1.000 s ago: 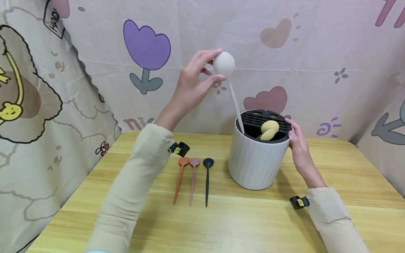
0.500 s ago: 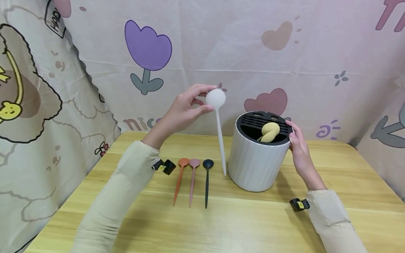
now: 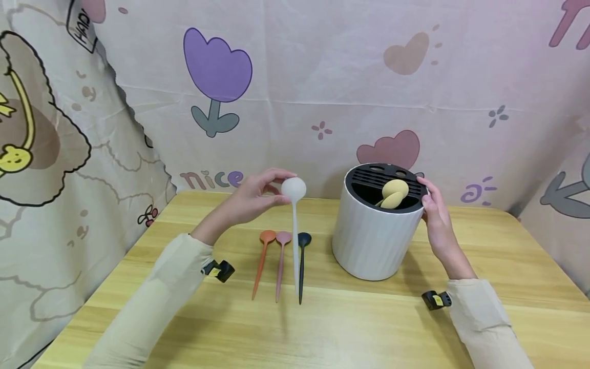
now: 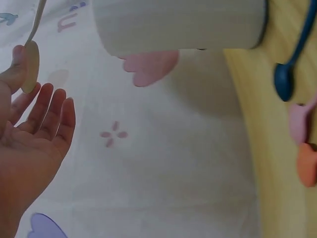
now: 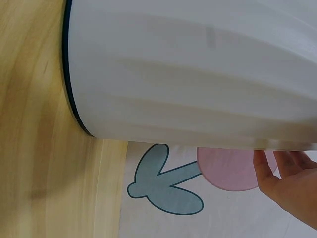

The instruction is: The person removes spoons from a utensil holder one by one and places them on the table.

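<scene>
My left hand [image 3: 249, 200] pinches the round bowl of a white spoon [image 3: 295, 189] between thumb and fingers. The handle hangs down over the table, in front of the pink and dark blue spoons. In the left wrist view the pinched bowl [image 4: 31, 69] is seen edge-on. A white ribbed utensil holder [image 3: 375, 241] with a black slotted top stands to the right. My right hand [image 3: 438, 225] grips its right rim, thumb near the top edge; the right wrist view shows its fingertips [image 5: 262, 163] at the wall. Two yellow spoons [image 3: 395, 190] stand in the holder's large opening.
On the wooden table [image 3: 369, 328] an orange spoon [image 3: 267, 236], a pink spoon [image 3: 283, 237] and a dark blue spoon [image 3: 304, 239] lie side by side, left of the holder. A patterned cloth [image 3: 295, 61] hangs behind the table.
The white spoon's handle tip was inside the holder's opening. My left hand has lifted it out and carried it left and down, over the lying spoons. My right hand stays on the holder.
</scene>
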`<state>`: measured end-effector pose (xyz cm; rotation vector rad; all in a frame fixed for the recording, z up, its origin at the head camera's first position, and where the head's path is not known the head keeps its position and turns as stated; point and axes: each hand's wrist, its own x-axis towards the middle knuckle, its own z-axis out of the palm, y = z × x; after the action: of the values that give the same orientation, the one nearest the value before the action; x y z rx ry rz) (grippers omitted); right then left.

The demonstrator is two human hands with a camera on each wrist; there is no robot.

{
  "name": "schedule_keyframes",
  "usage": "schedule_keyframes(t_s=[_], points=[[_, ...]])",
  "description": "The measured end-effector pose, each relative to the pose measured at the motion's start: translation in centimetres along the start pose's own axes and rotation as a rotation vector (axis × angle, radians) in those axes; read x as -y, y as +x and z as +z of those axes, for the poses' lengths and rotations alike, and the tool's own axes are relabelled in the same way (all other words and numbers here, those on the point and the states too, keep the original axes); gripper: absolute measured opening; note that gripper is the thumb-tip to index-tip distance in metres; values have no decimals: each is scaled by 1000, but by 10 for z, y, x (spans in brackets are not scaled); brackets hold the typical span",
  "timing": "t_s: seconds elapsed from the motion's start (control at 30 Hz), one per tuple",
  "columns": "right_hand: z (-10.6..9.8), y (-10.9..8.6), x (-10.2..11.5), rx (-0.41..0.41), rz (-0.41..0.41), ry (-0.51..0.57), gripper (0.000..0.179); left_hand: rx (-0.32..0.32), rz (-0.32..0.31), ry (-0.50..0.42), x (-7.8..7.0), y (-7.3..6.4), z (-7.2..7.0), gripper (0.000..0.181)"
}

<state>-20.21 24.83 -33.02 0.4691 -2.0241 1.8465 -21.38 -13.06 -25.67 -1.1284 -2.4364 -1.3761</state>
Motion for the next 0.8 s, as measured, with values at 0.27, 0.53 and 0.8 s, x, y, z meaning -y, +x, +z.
schedule_keyframes(t_s=[0.27,0.53,0.8], points=[[4,1,-1,12,-1,1,52,60,-132,-45,28,-32,-1,41],[1,0,0,11,13,-13,51,115,-265,-45,58,-53,-8,41],[0,1,-1,0,3,21,50,124,-368,-37,91,-65,-18,42]])
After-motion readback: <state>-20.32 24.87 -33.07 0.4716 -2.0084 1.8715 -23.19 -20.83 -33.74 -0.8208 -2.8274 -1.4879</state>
